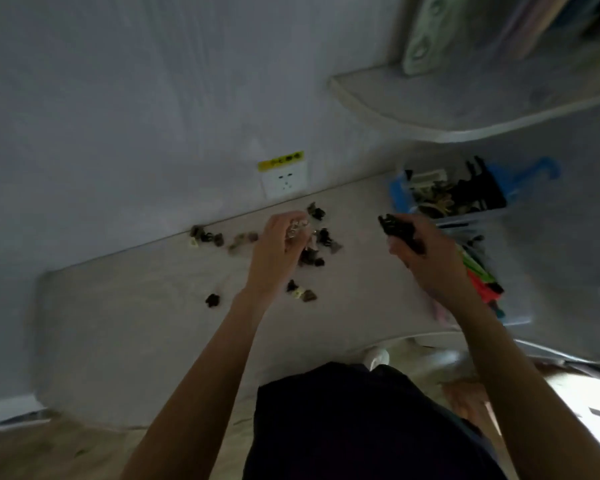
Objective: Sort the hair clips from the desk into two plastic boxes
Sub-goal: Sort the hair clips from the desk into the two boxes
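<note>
Several small dark and pale hair clips lie scattered on the pale desk near the wall. My left hand hovers over the pile, fingers closed on a clear, shiny hair clip. My right hand is raised to the right and grips a large black claw clip. Behind it stands a clear plastic box with a blue rim holding dark and pale clips. A second clear box sits nearer, with bright coloured clips inside, partly hidden by my right forearm.
A white wall socket with a yellow label sits just above the desk's back edge. A curved shelf overhangs the right side. A blue hanger pokes out behind the far box. The desk's front edge curves near my body.
</note>
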